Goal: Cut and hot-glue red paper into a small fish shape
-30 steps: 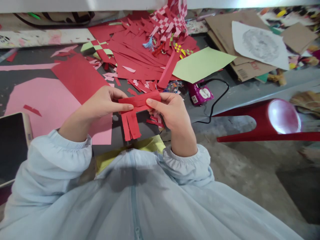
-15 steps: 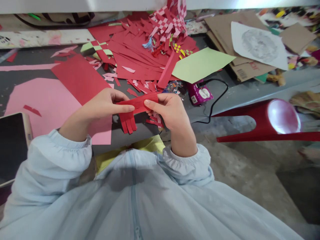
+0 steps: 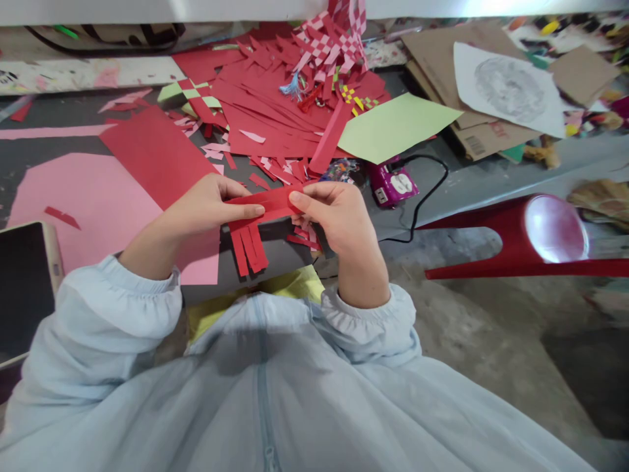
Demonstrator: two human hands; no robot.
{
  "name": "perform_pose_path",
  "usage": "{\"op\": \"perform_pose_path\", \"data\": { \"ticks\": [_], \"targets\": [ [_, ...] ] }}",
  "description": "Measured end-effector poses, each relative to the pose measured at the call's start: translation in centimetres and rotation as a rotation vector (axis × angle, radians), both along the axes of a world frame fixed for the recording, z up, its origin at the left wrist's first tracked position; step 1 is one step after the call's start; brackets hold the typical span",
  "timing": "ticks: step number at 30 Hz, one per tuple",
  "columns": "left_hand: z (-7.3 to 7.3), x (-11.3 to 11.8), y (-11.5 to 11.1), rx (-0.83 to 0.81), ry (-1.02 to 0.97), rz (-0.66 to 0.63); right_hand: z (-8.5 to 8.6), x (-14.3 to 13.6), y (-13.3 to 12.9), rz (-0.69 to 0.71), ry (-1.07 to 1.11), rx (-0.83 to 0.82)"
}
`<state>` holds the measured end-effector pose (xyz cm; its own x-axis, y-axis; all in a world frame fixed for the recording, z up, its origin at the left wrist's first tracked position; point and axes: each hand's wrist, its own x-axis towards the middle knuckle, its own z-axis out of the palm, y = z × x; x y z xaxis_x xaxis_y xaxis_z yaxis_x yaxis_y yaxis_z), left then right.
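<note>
Between my two hands a set of red paper strips (image 3: 276,202) is stretched out above the table's near edge. Several of its strips hang down on the left side, below my left thumb. My left hand (image 3: 216,200) pinches the left part, thumb on top and fingers bent behind. At the right end my right hand (image 3: 329,208) pinches the paper between thumb and fingers. Both hands are closed on the same red paper, and the fingertips behind it are partly hidden. A plain red paper sheet (image 3: 154,154) and a pink paper sheet (image 3: 83,196) lie beside my left hand.
Red paper scraps and woven checkered pieces (image 3: 319,49) pile up at the back. A light green sheet (image 3: 400,124), a purple box (image 3: 393,185) with a black cable, and cardboard (image 3: 472,134) lie to the right. A tablet (image 3: 27,288) is at far left, a red stool (image 3: 511,246) at right.
The strips between my hands now lie flatter and closer together. The hanging strips reach slightly lower and have spread a little. Both hands stay nearly in place.
</note>
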<state>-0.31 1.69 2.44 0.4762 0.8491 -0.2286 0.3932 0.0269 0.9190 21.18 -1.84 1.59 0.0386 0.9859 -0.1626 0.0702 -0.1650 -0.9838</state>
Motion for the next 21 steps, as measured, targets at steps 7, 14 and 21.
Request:
{"op": "perform_pose_path", "data": {
  "ticks": [7,14,21],
  "targets": [
    [0.13,0.11,-0.01,0.025,0.033,0.021,-0.08,0.22,0.03,0.014,-0.016,-0.004],
    [0.14,0.07,0.03,0.021,0.05,0.031,0.05,0.1,0.03,0.017,-0.02,-0.016],
    [0.12,0.1,0.01,0.02,0.041,0.03,0.14,0.01,-0.1,0.029,-0.033,-0.002]
  ]
}}
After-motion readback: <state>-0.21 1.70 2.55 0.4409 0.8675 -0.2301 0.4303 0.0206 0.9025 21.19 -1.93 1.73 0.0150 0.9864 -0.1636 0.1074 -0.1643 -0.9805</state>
